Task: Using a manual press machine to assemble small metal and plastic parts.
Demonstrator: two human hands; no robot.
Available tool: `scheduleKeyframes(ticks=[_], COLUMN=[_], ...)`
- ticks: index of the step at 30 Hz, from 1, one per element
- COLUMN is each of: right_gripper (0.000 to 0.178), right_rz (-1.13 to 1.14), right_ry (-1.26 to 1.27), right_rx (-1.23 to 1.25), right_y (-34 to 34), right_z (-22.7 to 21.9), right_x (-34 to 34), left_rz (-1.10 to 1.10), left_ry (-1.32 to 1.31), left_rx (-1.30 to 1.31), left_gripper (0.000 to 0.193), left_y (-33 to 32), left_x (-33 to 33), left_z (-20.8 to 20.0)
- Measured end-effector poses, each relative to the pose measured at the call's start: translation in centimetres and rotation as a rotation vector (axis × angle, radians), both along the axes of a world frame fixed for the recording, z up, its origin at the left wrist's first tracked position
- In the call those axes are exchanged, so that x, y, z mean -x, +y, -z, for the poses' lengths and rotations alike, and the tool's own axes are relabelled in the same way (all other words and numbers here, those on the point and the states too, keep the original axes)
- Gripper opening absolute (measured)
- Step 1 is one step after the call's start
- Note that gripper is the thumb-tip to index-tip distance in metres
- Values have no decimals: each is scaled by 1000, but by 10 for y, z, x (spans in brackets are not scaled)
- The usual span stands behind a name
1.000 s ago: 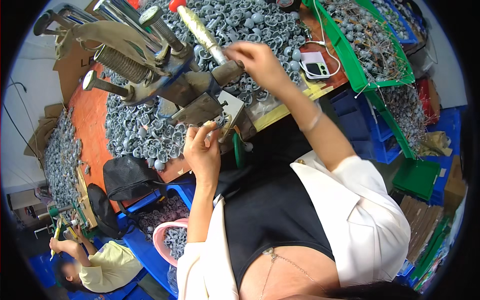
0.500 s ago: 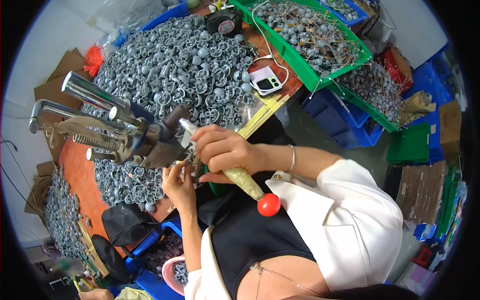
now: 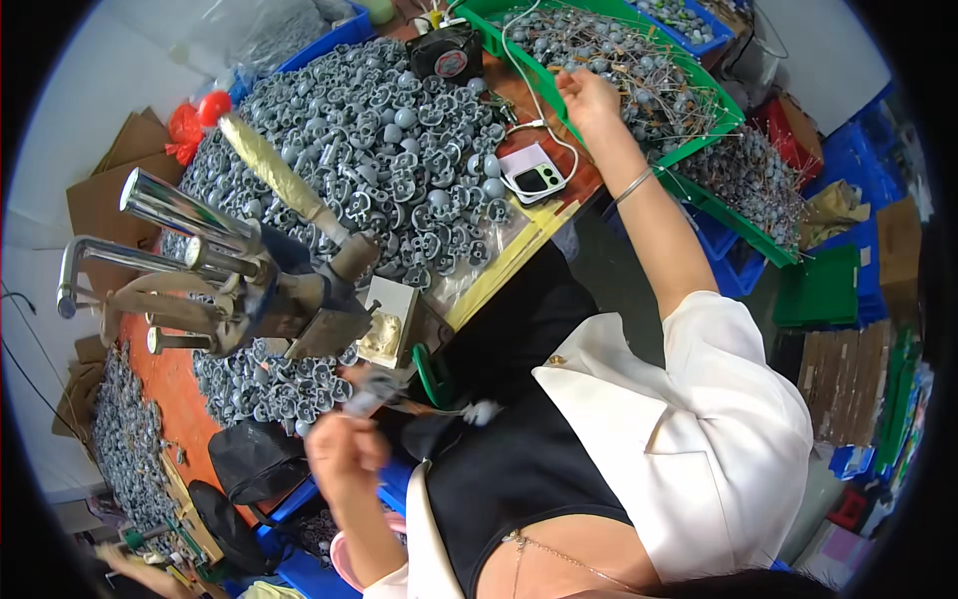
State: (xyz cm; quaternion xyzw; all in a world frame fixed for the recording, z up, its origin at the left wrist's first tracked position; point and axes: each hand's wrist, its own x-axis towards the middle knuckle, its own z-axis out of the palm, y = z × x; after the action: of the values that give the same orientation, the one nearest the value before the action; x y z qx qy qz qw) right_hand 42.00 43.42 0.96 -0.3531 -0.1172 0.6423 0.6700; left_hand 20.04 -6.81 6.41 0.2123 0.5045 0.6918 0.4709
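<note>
My left hand (image 3: 344,454), smeared by motion, is closed round a blurred grey plastic part (image 3: 373,392) low in front of the lever press. A thin wire seems to trail from that part toward a small pale ball (image 3: 482,412) against my dark clothing. My right hand (image 3: 589,101) is over the near left side of the green tray (image 3: 559,97), with loosely bent, apart fingers and nothing visible in them. The lever press (image 3: 299,299) stands on the orange table; its tape-wrapped handle (image 3: 274,175) with a red knob (image 3: 214,108) points up to the left, untouched.
A large heap of grey plastic shells (image 3: 349,130) covers the table behind the press. A phone-like device (image 3: 539,180) with a white cable lies near the right edge, close to a small black fan (image 3: 446,52). Green scissor-like handles (image 3: 431,377) show beside the press.
My right hand has let go of the press handle and moved up right to the green tray. The handle has swung up left. My left hand has drawn back from the press with the grey part.
</note>
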Motion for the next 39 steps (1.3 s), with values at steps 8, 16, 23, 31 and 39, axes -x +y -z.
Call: scheduleKeyframes(ticks=[8, 16, 23, 31, 39], right_gripper=[9, 18, 20, 32, 12], right_rz=[-506, 147, 196, -488, -1132], right_ry=[367, -463, -626, -430, -75], right_rx=[-10, -765, -865, -1126, -1134], right_y=[77, -61, -63, -172, -242], right_z=[23, -101, -124, -115, -85], right_x=[-35, -25, -47, -52, 8], left_rz=[-1192, -527, -440, -514, -425], left_ry=[645, 1596, 1734, 2, 766], left_rx=[-300, 491, 789, -298, 183], left_gripper=[48, 21, 28, 37, 18], left_y=[-122, 9, 40, 33, 71], left_x=[247, 98, 118, 81, 10], left_z=[-6, 55, 67, 53, 72])
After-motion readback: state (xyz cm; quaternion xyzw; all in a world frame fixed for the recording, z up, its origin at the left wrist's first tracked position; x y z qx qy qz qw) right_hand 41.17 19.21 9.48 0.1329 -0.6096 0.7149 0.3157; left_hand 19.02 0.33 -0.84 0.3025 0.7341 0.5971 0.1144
